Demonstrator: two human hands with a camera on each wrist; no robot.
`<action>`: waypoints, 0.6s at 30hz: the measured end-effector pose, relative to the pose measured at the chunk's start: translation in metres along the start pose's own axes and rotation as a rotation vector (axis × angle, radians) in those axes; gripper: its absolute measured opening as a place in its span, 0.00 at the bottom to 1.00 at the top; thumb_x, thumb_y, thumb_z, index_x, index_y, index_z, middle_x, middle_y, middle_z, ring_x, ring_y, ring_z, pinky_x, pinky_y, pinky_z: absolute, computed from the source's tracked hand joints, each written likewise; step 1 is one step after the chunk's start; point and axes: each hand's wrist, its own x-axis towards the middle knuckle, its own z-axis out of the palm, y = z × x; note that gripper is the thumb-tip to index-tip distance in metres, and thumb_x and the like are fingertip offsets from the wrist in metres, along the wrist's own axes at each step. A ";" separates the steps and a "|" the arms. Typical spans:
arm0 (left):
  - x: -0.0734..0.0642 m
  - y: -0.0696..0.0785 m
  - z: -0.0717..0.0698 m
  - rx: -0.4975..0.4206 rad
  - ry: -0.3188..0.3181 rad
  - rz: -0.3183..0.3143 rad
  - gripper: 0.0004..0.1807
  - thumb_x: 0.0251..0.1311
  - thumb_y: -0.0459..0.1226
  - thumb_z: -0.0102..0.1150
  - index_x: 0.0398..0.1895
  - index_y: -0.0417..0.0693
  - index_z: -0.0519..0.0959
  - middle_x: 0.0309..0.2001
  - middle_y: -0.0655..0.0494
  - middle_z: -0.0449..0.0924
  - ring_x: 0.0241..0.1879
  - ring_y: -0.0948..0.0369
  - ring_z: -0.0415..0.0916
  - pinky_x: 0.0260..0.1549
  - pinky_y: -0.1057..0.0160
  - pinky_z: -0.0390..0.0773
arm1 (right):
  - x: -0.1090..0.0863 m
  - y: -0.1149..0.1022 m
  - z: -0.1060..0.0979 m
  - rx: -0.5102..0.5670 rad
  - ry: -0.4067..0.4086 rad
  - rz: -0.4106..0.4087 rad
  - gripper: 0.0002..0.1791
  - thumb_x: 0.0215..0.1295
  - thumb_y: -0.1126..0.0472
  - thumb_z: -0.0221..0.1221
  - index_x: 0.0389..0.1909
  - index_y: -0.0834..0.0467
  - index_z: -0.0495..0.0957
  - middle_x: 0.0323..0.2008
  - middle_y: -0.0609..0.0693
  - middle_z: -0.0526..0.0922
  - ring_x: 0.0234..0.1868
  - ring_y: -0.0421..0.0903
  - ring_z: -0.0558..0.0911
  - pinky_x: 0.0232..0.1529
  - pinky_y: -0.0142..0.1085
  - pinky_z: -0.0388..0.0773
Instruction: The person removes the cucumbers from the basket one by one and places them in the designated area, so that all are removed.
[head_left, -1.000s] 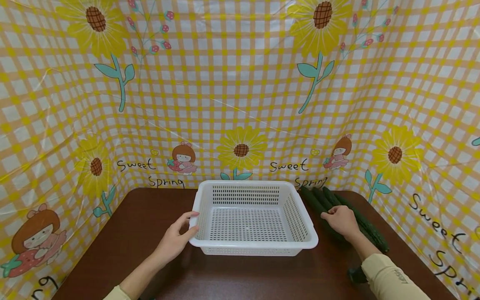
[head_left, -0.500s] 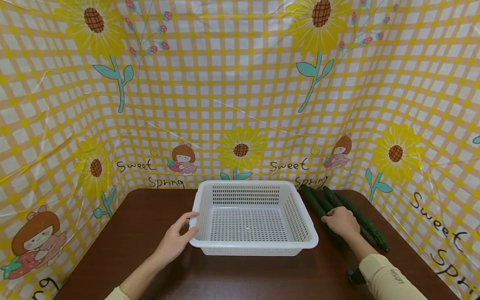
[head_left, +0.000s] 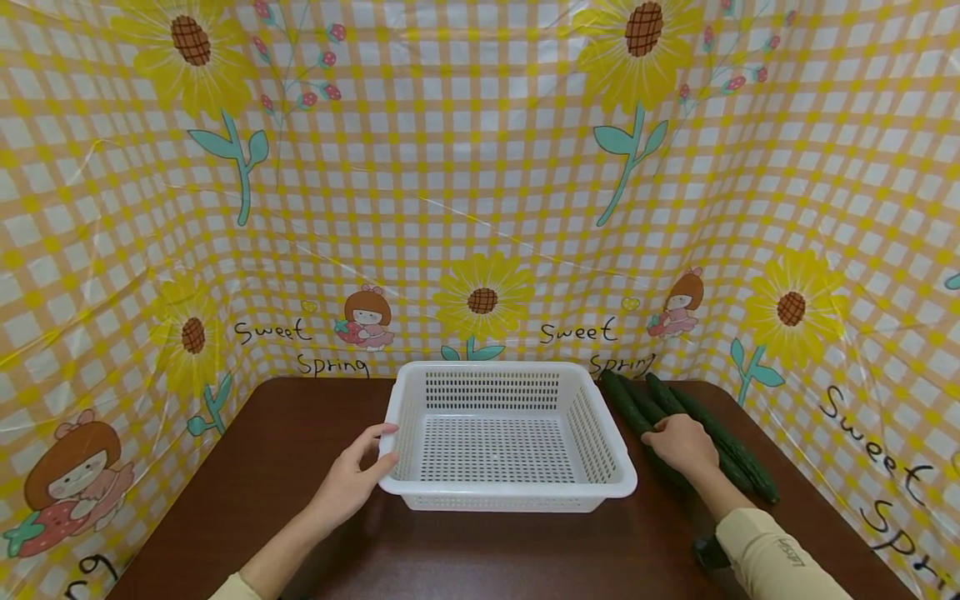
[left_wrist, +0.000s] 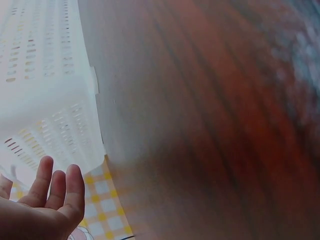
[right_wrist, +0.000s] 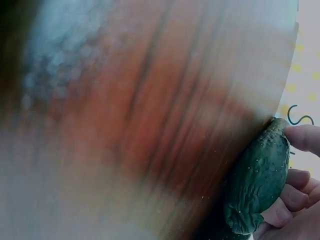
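Observation:
A white perforated plastic basket (head_left: 495, 450) stands upright on the table, with nothing inside it. My left hand (head_left: 352, 479) holds its left rim, thumb and index fingertip on the edge; in the left wrist view the other fingers (left_wrist: 75, 187) are bent loosely beside the basket's outer wall. To the right of the basket my right hand (head_left: 684, 446) grips a dark green cucumber (right_wrist: 260, 180), thumb on one side and fingers on the other. Its middle is hidden under the hand in the head view. More cucumbers (head_left: 742, 458) lie alongside, touching or close together.
The dark brown table (head_left: 315, 425) is bordered at the back and both sides by a checked sunflower cloth (head_left: 480, 208). A small black object (head_left: 711, 552) shows beside the right sleeve (head_left: 780, 554).
My right hand has shifted very slightly and settled over the cucumbers; the leftmost ones have moved a little beneath it. The left hand and basket have stayed put.

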 end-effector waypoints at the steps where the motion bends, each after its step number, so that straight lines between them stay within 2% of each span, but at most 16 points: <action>1: 0.000 0.000 0.000 -0.002 -0.001 0.002 0.23 0.69 0.39 0.61 0.66 0.55 0.73 0.46 0.55 0.82 0.55 0.55 0.73 0.57 0.46 0.67 | 0.000 0.001 0.000 -0.003 -0.002 -0.001 0.26 0.63 0.51 0.64 0.54 0.66 0.82 0.53 0.69 0.82 0.40 0.64 0.83 0.31 0.52 0.79; 7: 0.001 0.003 0.001 -0.003 -0.005 0.009 0.23 0.69 0.39 0.62 0.66 0.55 0.73 0.46 0.55 0.83 0.55 0.55 0.74 0.56 0.47 0.68 | 0.001 0.001 -0.003 -0.009 0.004 0.009 0.30 0.61 0.49 0.66 0.57 0.68 0.79 0.56 0.70 0.80 0.44 0.68 0.82 0.33 0.54 0.79; 11: 0.002 0.006 0.000 0.040 -0.005 0.003 0.23 0.68 0.40 0.62 0.65 0.56 0.74 0.48 0.56 0.82 0.56 0.55 0.73 0.56 0.47 0.68 | 0.001 -0.001 -0.009 -0.006 0.012 0.010 0.31 0.64 0.48 0.64 0.58 0.68 0.78 0.57 0.70 0.79 0.48 0.71 0.80 0.37 0.57 0.79; 15: 0.004 0.008 -0.004 0.115 -0.009 0.015 0.23 0.66 0.41 0.64 0.64 0.57 0.75 0.55 0.55 0.80 0.59 0.54 0.72 0.58 0.44 0.68 | -0.001 -0.007 -0.019 0.010 0.021 -0.030 0.31 0.67 0.49 0.60 0.59 0.70 0.77 0.57 0.72 0.78 0.49 0.71 0.79 0.40 0.58 0.78; 18: 0.005 0.010 -0.007 0.150 -0.018 0.029 0.24 0.65 0.42 0.65 0.64 0.57 0.76 0.60 0.54 0.77 0.59 0.51 0.72 0.54 0.45 0.74 | -0.002 -0.015 -0.025 0.023 0.026 -0.082 0.30 0.69 0.49 0.59 0.59 0.70 0.77 0.56 0.72 0.79 0.49 0.70 0.80 0.41 0.57 0.78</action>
